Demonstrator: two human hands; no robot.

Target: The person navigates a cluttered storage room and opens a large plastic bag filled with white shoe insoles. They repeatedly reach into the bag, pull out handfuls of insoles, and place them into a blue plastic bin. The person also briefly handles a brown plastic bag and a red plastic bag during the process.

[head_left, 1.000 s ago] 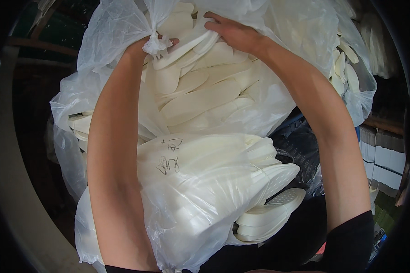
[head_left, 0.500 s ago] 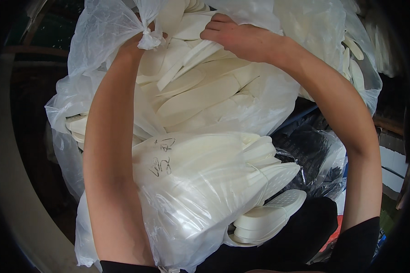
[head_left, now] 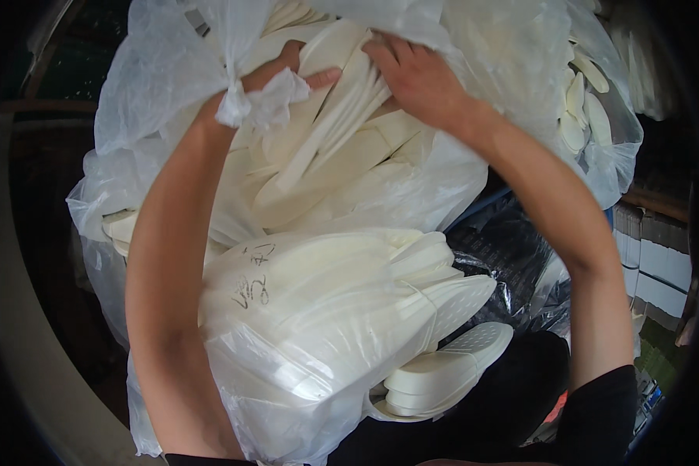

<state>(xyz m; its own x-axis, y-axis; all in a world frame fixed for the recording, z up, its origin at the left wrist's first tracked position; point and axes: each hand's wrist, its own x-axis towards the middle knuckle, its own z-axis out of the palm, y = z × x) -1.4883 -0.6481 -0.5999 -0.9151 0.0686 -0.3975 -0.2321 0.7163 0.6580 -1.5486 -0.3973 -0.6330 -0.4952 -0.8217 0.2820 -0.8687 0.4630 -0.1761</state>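
A large translucent plastic bag (head_left: 163, 70) lies open, full of cream-coloured insoles (head_left: 342, 159) in loose stacks. My left hand (head_left: 291, 68) reaches past the bag's knotted corner. Its thumb lies over the face of a broad insole (head_left: 326, 50) while the other fingers go behind the edge, partly hidden. To its right, my right hand (head_left: 415, 74) is closed at the upper end of a slanted stack of thin insoles (head_left: 342, 116), its fingertips against their edges. Both hands are close together in the upper middle.
Nearer me lies a filled clear bag (head_left: 311, 311) with dark handwriting; bundled insoles (head_left: 450, 303) stick out of its right end. Another tied bundle (head_left: 443, 377) sits below. Black plastic wrapping (head_left: 497, 260) lies at right, and a further insole bag (head_left: 598, 132) stands at upper right.
My left hand has come out from behind the knot and moved right onto the insoles. The thin stack has tipped more upright and fanned, with my right hand moving slightly right at its top.
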